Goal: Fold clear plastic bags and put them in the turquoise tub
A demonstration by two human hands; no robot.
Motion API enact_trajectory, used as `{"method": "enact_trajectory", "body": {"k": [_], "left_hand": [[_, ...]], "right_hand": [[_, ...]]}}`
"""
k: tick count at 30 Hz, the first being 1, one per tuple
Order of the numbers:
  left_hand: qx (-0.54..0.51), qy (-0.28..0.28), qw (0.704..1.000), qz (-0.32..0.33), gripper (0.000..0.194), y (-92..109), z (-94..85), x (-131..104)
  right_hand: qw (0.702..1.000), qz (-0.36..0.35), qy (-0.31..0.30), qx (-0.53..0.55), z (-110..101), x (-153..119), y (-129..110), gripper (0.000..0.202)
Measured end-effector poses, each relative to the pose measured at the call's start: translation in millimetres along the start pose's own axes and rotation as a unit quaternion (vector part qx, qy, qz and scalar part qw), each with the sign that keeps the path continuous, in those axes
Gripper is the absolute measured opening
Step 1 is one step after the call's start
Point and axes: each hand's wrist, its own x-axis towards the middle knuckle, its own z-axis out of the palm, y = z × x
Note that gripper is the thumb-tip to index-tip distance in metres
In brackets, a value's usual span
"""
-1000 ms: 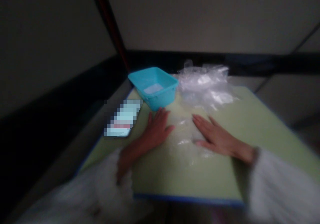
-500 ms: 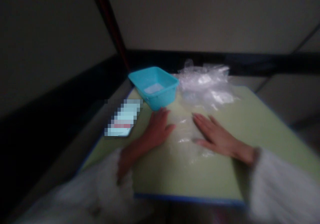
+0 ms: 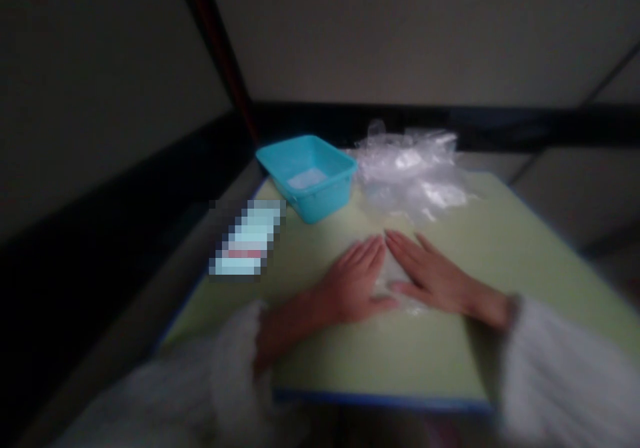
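Observation:
A clear plastic bag (image 3: 393, 276) lies flat on the yellow-green table, mostly covered by both hands. My left hand (image 3: 354, 280) rests flat on its left side, fingers stretched out and thumb pointing right. On the bag's right side my right hand (image 3: 429, 269) lies flat, its fingers extended toward the upper left. The fingertips of the two hands come close together at the top, and the thumbs nearly meet below. Neither hand grips anything.
Beyond the hands stands a turquoise plastic basket (image 3: 325, 198) with something whitish inside. A heap of crumpled clear plastic bags (image 3: 415, 168) lies to its right. A phone with a pixelated screen (image 3: 250, 238) is at the left edge of the table (image 3: 400, 368), which has a blue rim.
My left hand has moved right and toward me, from beside the basket onto the plastic bag, close to my right hand. My right hand has stayed in about the same place.

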Motion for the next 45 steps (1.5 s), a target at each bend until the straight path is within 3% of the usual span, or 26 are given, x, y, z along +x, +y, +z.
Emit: {"method": "enact_trajectory", "body": {"k": [13, 22, 29, 32, 38, 41, 45], "left_hand": [[0.019, -0.012, 1.0, -0.01, 0.089, -21, -3.7, -15], [0.003, -0.042, 0.999, -0.012, 0.107, -27, -13.1, -21], [-0.01, -0.057, 0.998, -0.016, 0.109, -26, -17.8, -20], [-0.012, -0.057, 0.998, -0.021, 0.112, -27, -16.4, -21], [-0.021, -0.015, 1.0, 0.018, 0.104, -25, -10.3, -21], [-0.028, -0.002, 0.999, 0.042, 0.095, -16, -9.4, -21], [-0.039, -0.018, 0.998, 0.052, 0.091, -9, -8.7, -21]], "right_hand": [[1.0, -0.004, -0.01, 0.0, -2, -3, 6, 0.089], [0.995, -0.049, -0.079, 0.044, -17, -10, 25, 0.101], [0.989, -0.051, -0.106, 0.09, -23, -16, 34, 0.108], [0.987, -0.042, -0.09, 0.128, -30, -19, 34, 0.106], [0.99, -0.028, -0.013, 0.141, -35, -16, 21, 0.071], [0.993, -0.041, 0.006, 0.108, -31, -13, 13, 0.069], [0.994, -0.067, -0.013, 0.089, -26, -13, 5, 0.077]]}}
